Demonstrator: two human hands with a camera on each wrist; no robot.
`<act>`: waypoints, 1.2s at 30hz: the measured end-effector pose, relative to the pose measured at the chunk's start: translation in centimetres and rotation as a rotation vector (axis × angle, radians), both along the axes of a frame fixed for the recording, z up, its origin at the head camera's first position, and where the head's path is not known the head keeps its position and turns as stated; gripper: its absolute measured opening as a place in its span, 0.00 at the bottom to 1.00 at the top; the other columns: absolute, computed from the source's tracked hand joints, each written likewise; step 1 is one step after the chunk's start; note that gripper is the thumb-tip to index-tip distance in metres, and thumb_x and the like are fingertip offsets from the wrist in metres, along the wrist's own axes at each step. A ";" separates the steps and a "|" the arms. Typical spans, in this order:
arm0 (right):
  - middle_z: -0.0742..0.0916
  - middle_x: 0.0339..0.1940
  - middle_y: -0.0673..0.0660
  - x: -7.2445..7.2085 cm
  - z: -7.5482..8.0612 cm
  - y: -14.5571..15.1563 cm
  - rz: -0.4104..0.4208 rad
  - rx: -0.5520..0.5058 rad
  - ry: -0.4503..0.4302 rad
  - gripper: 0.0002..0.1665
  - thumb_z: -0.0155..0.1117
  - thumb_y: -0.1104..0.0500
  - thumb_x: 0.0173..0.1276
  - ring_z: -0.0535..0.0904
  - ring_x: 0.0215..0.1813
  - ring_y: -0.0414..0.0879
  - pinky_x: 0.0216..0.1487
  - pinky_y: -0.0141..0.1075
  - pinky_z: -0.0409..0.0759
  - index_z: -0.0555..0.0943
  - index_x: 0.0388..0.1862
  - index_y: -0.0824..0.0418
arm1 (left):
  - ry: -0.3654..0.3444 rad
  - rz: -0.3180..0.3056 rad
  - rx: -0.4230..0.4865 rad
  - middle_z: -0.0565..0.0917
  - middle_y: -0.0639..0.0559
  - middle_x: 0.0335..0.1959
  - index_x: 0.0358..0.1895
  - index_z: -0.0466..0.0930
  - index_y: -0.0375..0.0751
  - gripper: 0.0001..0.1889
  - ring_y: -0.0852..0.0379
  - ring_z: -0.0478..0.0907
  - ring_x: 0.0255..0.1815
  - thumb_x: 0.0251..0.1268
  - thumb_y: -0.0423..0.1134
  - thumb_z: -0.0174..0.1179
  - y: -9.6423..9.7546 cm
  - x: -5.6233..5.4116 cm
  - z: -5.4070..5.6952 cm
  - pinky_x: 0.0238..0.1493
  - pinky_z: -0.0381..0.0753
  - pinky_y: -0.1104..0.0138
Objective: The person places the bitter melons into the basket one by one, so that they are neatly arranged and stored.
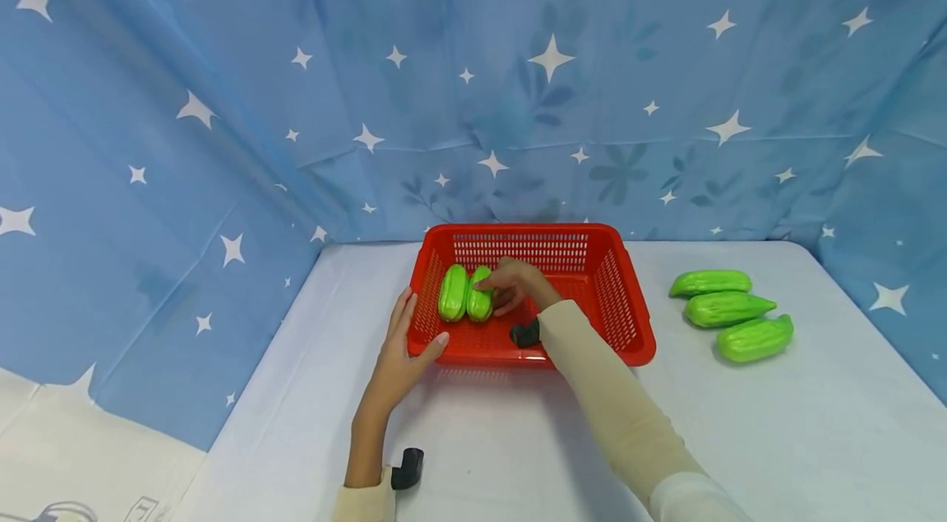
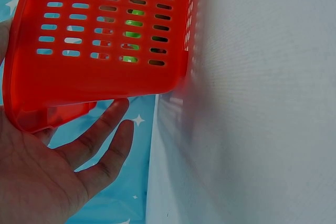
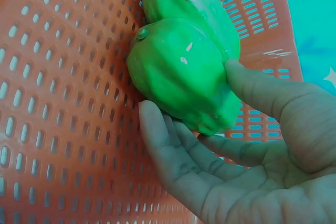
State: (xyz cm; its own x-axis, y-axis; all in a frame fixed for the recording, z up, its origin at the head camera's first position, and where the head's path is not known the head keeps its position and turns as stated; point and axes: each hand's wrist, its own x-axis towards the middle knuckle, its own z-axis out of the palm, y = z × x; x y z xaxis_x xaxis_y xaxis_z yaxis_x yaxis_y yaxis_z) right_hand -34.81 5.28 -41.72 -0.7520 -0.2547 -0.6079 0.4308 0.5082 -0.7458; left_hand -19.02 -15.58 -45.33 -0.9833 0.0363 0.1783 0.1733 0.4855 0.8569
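Note:
Inside a red plastic basket (image 1: 503, 353), two green ridged gourds lie side by side near its left end. My right hand (image 1: 515, 282) reaches in and holds the right-hand gourd (image 1: 479, 304), thumb on one side and fingers curled at the other, as the right wrist view shows. The other gourd (image 1: 453, 293) lies close against it. At the basket's front left corner, my left hand (image 1: 395, 370) touches the rim with thumb and fingers spread; two of its fingers (image 2: 107, 163) stretch out loosely beside the basket wall in the left wrist view.
Three more green gourds (image 1: 728, 310) lie in a slanting row on the white table (image 1: 740, 440), to the right of the basket. A blue star-patterned cloth (image 1: 473, 111) hangs behind the table and along its sides. Each wrist bears a small black device (image 1: 408, 468).

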 end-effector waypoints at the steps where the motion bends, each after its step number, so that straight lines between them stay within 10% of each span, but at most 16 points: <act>1: 0.80 0.48 0.66 0.0 0.0 0.0 -0.001 0.003 0.005 0.26 0.66 0.54 0.67 0.82 0.47 0.57 0.47 0.47 0.87 0.64 0.55 0.63 | -0.001 0.000 0.000 0.45 0.60 0.80 0.79 0.48 0.50 0.47 0.48 0.50 0.80 0.62 0.57 0.63 0.0 0.0 0.0 0.65 0.73 0.48; 14: 0.79 0.40 0.58 0.2 -0.2 0.0 0.018 0.023 0.047 0.15 0.67 0.53 0.67 0.81 0.45 0.55 0.50 0.47 0.86 0.73 0.40 0.61 | -0.008 0.000 -0.006 0.46 0.57 0.81 0.79 0.48 0.49 0.47 0.46 0.50 0.80 0.62 0.56 0.63 0.0 0.1 -0.1 0.65 0.72 0.47; 36: 0.78 0.58 0.67 0.4 1.0 1.3 0.049 0.042 0.049 0.24 0.60 0.49 0.72 0.80 0.56 0.60 0.49 0.49 0.86 0.69 0.56 0.64 | -0.009 0.006 0.010 0.46 0.60 0.80 0.79 0.48 0.51 0.47 0.48 0.50 0.80 0.61 0.56 0.63 0.1 0.1 0.0 0.64 0.73 0.48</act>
State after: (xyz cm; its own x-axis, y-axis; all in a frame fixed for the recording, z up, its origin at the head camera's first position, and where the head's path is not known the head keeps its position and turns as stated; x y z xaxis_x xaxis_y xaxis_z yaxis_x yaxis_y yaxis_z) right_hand -34.40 6.54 -40.76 -0.7686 -0.2665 -0.5816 0.3683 0.5590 -0.7429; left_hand -18.93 -15.48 -45.31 -0.9851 0.0291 0.1697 0.1628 0.4781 0.8631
